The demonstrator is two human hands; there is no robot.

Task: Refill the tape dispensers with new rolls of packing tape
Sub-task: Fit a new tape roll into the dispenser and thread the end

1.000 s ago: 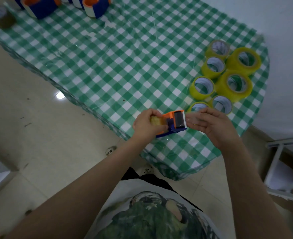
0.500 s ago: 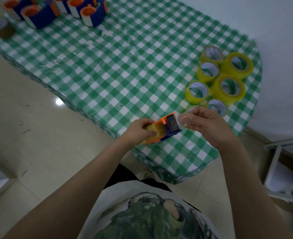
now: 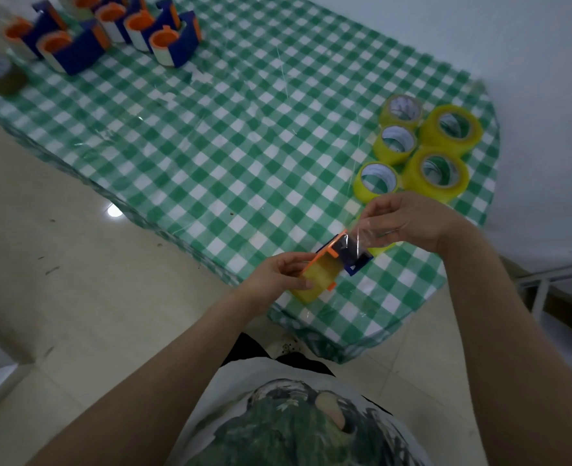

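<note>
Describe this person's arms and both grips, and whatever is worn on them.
Both arms are bare up to the frame edge, no sleeves showing. The left grip and right grip carry no visible gloves, rings, watch or bands. The top is white with a dark green print.

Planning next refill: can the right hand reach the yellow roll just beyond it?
Likely yes: the yellow roll lies uncovered just past the right hand, nothing between them. But that hand is busy pinching the tape end.
</note>
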